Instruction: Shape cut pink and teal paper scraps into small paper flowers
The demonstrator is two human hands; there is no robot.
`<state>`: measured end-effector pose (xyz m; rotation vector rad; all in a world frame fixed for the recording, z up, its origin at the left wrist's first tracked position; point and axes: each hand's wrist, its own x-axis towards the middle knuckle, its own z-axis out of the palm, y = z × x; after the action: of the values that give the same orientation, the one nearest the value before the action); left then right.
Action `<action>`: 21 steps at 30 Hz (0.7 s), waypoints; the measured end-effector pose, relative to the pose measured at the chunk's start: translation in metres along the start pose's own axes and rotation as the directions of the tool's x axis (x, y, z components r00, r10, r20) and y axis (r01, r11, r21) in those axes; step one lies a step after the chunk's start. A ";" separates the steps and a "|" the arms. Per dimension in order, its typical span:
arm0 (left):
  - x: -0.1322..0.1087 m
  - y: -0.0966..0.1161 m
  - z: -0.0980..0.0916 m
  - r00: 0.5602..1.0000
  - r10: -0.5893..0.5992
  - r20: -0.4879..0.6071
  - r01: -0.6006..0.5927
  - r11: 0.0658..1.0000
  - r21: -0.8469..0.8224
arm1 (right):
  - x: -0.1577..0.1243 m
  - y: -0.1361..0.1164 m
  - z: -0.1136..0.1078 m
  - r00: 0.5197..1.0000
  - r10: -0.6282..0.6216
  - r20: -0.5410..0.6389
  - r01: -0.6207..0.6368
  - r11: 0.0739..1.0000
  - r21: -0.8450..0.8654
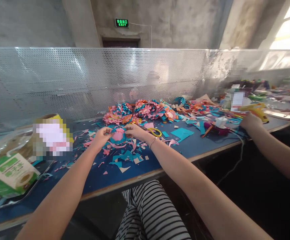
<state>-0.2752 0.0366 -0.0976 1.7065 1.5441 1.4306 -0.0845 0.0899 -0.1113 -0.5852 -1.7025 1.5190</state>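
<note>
Both my hands meet over the blue table. My left hand pinches the left edge of a pink and teal paper flower. The right edge of the same flower is gripped by my right hand, which wears a thin bracelet. Pink and teal paper scraps lie scattered under and around the flower. Yellow-handled scissors rest just right of my right hand.
Finished paper flowers are piled behind my hands against a perforated metal screen. A teal paper square lies to the right. Another person's arm reaches in near a yellow glue gun. Green packaging sits at left.
</note>
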 end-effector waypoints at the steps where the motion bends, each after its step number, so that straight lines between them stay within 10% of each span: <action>1: 0.000 0.000 0.000 1.000 0.004 -0.014 -0.004 1.000 0.005 | 0.000 0.000 0.000 1.000 0.004 0.008 -0.004 1.000 0.015; 21: -0.008 0.012 0.000 0.990 0.088 0.109 -0.101 0.988 0.119 | 0.009 0.013 -0.007 0.990 -0.142 0.021 0.141 0.935 -0.325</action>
<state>-0.2681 0.0257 -0.0912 1.9196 1.5433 1.2921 -0.0864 0.1041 -0.1222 -0.6163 -1.9667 1.1417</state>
